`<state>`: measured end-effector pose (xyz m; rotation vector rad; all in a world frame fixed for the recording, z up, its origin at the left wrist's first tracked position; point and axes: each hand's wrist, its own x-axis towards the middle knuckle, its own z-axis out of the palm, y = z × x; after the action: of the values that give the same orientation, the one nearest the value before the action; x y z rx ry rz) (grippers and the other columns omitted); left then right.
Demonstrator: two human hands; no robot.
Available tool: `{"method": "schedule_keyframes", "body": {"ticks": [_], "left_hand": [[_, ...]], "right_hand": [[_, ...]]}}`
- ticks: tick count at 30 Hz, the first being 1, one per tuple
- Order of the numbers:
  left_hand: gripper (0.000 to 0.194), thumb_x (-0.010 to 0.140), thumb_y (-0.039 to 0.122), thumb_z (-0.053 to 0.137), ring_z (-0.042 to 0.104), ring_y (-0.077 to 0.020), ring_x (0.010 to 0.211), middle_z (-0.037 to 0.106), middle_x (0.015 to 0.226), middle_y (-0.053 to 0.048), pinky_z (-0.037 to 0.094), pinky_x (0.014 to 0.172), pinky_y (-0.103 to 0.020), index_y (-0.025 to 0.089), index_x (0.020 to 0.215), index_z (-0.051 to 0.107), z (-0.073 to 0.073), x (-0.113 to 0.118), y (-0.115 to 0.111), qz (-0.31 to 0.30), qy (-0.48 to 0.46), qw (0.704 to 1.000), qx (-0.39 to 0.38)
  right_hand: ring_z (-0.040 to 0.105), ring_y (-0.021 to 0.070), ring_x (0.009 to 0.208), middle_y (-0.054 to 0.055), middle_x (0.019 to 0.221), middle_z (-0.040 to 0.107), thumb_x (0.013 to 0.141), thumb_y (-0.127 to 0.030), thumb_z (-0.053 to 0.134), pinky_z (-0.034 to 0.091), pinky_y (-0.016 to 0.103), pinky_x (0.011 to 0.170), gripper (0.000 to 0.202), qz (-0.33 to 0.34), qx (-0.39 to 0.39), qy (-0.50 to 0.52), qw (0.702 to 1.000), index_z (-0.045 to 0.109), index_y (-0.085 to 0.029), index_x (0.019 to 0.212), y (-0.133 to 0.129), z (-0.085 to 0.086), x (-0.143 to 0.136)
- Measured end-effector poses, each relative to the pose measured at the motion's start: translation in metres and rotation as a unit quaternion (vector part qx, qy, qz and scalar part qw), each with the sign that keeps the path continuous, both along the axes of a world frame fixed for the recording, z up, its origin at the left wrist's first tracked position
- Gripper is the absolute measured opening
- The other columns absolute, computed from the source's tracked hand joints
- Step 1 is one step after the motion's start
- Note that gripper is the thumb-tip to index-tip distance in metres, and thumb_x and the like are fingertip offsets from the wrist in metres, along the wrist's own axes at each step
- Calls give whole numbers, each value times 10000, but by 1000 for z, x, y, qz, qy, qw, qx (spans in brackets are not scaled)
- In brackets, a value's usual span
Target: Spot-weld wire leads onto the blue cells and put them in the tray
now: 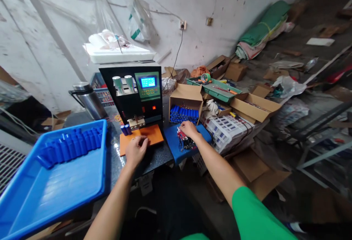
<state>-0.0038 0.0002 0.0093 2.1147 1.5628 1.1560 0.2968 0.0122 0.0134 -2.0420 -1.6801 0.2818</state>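
My left hand (136,150) rests at the front of the orange board (155,134), fingers curled; what it holds, if anything, is hidden. Two blue cylindrical cells (125,130) stand upright on the board's left part, beyond that hand. Behind the board is a black machine (148,104) with a lit blue display and a glowing red switch. My right hand (189,128) has its fingertips pressed together at a pile of red and black wires (187,142), which lies on a blue surface (172,141). Whether a wire is between those fingertips is too small to tell.
A blue tray (103,159) with a row of blue cells stands at the left. Beyond my right hand is a cardboard box (187,92) of blue cells. A steel flask (89,100) stands left of the machine. White crates (220,131) and a green tray (217,88) are at the right.
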Motion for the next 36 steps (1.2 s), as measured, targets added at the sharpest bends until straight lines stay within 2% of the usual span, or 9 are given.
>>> {"method": "schedule_keyframes", "body": {"ticks": [5,8,11,15,18,24,28,32,36], "left_hand": [[280,852,445,529,661,-235,809,729,844,-50,463,698,-326,220,876,693,-1,1,-1,14,18,1000,14],[267,855,433,534,656,-222,794,729,852,-46,463,696,-316,223,877,697,-2,1,-2,18,19,1000,12],[259,857,423,535,647,-215,775,728,846,-39,454,684,-309,224,881,698,-3,1,-2,16,22,1000,7],[268,849,438,544,649,-216,777,727,838,-38,451,682,-308,223,892,698,-5,1,0,14,15,1000,8],[280,844,449,545,651,-221,784,724,832,-42,451,682,-308,221,893,699,-5,1,1,19,11,1000,13],[304,843,462,533,656,-220,797,728,850,-48,466,712,-311,215,915,695,-3,1,0,13,12,1000,-1],[317,834,473,546,659,-219,808,729,842,-51,483,749,-320,207,918,696,-1,-1,1,3,-3,1000,-15],[374,808,520,581,655,-208,755,734,844,-64,500,719,-321,186,914,711,6,2,-4,-23,-73,996,-34],[411,819,539,604,678,-209,834,746,944,-74,530,763,-318,173,964,721,18,19,-30,-95,-185,976,-61]], "right_hand": [[687,252,917,131,919,751,789,-202,654,451,284,760,137,-12,-46,-4,999,775,-169,843,18,-1,-16],[691,247,899,104,887,758,762,-178,647,459,286,762,136,-37,-20,49,998,777,-188,801,21,-5,-16],[685,227,852,65,828,757,752,-257,667,469,282,756,114,-42,44,161,985,762,-195,750,21,-6,-6],[651,198,773,47,749,730,724,-391,690,478,286,751,227,-15,174,326,929,721,-167,706,22,0,12],[607,171,690,29,682,687,703,-484,698,472,279,696,325,-21,228,401,887,685,-159,696,21,7,21],[488,121,541,-27,531,546,629,-549,736,388,241,531,400,-39,209,461,862,626,-166,661,16,16,21],[458,92,507,-48,538,523,614,-518,764,375,226,510,389,-52,227,530,815,602,-171,680,8,24,14],[449,76,493,-57,551,515,612,-485,790,374,215,495,375,-2,210,602,771,592,-177,694,-10,31,-8],[467,76,501,-51,562,527,638,-466,809,392,216,496,360,60,169,660,729,595,-181,694,-34,35,-48]]}}
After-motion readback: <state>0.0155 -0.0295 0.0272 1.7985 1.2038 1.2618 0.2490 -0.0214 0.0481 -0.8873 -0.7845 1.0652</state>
